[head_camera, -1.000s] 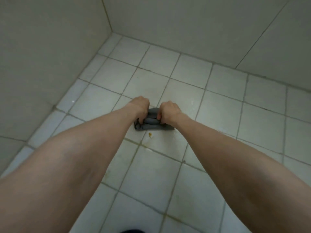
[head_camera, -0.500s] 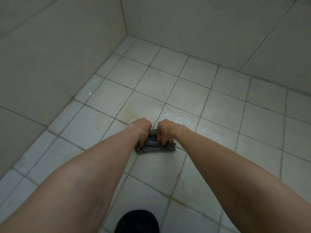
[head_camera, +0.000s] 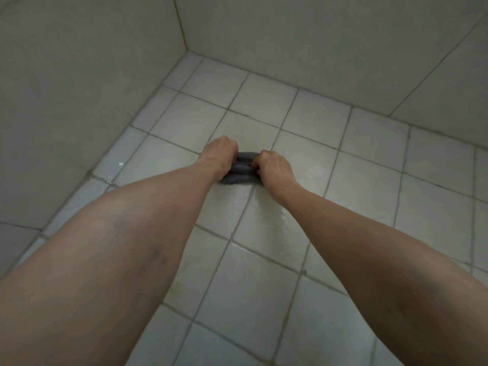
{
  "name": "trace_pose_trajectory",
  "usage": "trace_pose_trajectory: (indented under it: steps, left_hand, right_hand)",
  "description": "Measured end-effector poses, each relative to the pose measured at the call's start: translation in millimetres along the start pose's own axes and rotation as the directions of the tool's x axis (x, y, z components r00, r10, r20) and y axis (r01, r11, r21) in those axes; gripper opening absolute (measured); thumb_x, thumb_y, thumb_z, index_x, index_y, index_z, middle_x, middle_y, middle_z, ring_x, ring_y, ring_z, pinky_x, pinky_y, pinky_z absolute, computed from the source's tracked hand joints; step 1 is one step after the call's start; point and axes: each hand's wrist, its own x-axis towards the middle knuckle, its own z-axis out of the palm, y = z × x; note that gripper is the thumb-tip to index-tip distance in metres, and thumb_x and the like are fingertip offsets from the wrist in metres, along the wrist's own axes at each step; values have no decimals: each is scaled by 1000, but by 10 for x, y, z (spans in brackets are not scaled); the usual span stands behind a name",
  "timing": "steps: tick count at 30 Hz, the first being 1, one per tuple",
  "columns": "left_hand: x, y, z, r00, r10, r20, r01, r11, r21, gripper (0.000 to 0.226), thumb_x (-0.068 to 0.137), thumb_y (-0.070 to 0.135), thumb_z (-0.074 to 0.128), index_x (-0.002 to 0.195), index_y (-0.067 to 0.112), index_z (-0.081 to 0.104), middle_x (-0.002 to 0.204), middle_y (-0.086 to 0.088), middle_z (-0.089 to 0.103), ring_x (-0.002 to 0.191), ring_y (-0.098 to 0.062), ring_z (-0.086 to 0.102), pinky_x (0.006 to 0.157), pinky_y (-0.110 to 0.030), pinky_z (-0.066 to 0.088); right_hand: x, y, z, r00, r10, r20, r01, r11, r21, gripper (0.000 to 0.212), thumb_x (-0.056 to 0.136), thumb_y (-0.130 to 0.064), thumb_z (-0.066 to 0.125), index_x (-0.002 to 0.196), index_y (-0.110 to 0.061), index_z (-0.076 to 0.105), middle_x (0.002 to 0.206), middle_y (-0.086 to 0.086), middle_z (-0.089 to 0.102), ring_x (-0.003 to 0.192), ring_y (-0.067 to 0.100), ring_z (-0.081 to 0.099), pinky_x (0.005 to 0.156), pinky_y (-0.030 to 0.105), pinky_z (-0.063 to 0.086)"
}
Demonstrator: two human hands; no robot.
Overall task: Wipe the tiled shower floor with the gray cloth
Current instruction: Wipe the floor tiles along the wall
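Both fists, left hand (head_camera: pixel 221 151) and right hand (head_camera: pixel 274 165), grip bunched gray cloth (head_camera: pixel 241 173) on glossy square-tiled floor (head_camera: pixel 264 260).

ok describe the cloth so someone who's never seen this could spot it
Start at the wall corner and come forward across the pale floor tiles. Gripped between the left hand and right hand is the gray cloth, bunched into folds: the only dark thing on the floor.

Bare forearms (head_camera: pixel 137 241), bare hands (head_camera: pixel 220 154), perhaps faint blotches
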Motion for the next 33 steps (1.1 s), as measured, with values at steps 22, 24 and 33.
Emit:
trace_pose_trajectory:
  steps: [22, 24, 33]
  left_hand:
    - [1798, -235, -412, 981, 38, -192, -62, 991, -120, 36, 96, 19, 50, 127, 3, 58, 127, -26, 54, 115, -41, 54, 100, -39, 44]
    - [1814, -240, -430, 981, 23, -192, -50, 989, -136, 37, 96, 19, 49, 128, 1, 56, 129, -26, 53, 116, -41, 53, 100, -39, 44]
    - [1503, -959, -435, 983, -70, -168, 69, 998, -11, 34, 95, 16, 51, 120, -5, 61, 121, -33, 55, 108, -45, 56, 92, -42, 45]
  right_hand:
    - [1663, 247, -396, 983, 94, 158, -67, 983, -172, 64, 98, -23, 42, 152, -8, 11, 159, 10, 9, 144, 32, 21, 119, 47, 12]
    - [1680, 213, -425, 977, 106, 185, -69, 978, -197, 63, 98, -23, 40, 152, -8, 12, 159, 12, 7, 144, 34, 20, 120, 46, 12]
    - [1616, -427, -260, 977, -103, 185, 141, 969, -204, 47, 102, -20, 34, 145, 0, 31, 149, 20, 34, 132, 32, 42, 105, 34, 37]
